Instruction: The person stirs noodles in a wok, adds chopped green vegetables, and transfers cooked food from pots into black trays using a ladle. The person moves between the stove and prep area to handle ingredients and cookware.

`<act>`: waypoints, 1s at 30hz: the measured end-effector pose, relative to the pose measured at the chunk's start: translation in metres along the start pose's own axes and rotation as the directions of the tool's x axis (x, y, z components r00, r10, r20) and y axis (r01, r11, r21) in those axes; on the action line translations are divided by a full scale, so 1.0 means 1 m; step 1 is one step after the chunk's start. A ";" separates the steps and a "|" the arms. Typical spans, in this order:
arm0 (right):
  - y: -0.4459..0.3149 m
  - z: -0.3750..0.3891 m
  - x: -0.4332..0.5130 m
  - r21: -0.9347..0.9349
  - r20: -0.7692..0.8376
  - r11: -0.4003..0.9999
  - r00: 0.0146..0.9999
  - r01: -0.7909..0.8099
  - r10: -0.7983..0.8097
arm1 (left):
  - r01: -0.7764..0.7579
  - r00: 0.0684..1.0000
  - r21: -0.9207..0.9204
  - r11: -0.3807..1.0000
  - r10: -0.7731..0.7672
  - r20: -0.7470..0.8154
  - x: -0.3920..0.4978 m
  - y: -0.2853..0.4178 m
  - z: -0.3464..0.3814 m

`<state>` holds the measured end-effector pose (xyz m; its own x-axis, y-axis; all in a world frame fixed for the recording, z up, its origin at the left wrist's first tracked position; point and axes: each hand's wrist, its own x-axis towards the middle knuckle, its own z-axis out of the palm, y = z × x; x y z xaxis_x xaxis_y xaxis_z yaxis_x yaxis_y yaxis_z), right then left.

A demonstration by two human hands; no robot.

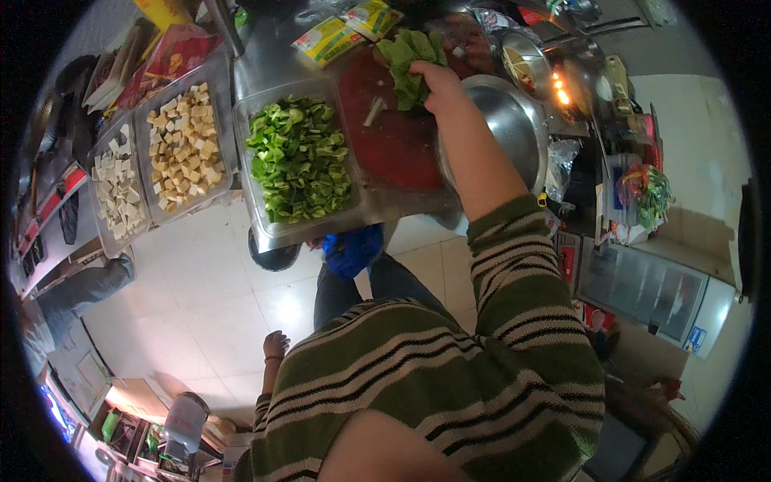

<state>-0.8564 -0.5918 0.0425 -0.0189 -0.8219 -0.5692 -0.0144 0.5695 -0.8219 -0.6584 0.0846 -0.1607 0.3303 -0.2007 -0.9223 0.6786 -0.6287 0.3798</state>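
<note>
My right hand [437, 87] grips a bunch of green leafy vegetable [406, 66] over the far right part of a red cutting board [391, 147]. Pale stem pieces [374, 112] lie on the board. My left hand [276, 344], with a band at the wrist, hangs low beside my body, loosely curled and holding nothing visible. Left of the board stands a clear tray [356, 181] of chopped greens [298, 159]. A large metal bowl [512, 129] is to the board's right, partly behind my forearm. No knife can be made out.
Farther left are trays of tofu-like cubes [184, 150] and white pieces [119, 187]. Yellow packets [328, 42] lie behind the board. Flames [561, 90] burn at the right beside a metal pan [524, 63]. A person's trousered leg [90, 292] shows at left; a gas cylinder [184, 422] stands lower left.
</note>
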 end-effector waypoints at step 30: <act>-0.034 -0.533 -0.039 0.744 0.244 0.654 0.967 -0.138 -0.073 | -0.728 -0.031 0.620 -0.294 0.917 0.399 -0.171 0.375 0.636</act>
<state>-1.3884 -0.5748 0.1043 0.2264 -0.8381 -0.4963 0.7365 0.4807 -0.4758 -0.8779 -0.5945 0.0935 0.3504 -0.8696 0.3480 -0.8464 -0.1349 0.5152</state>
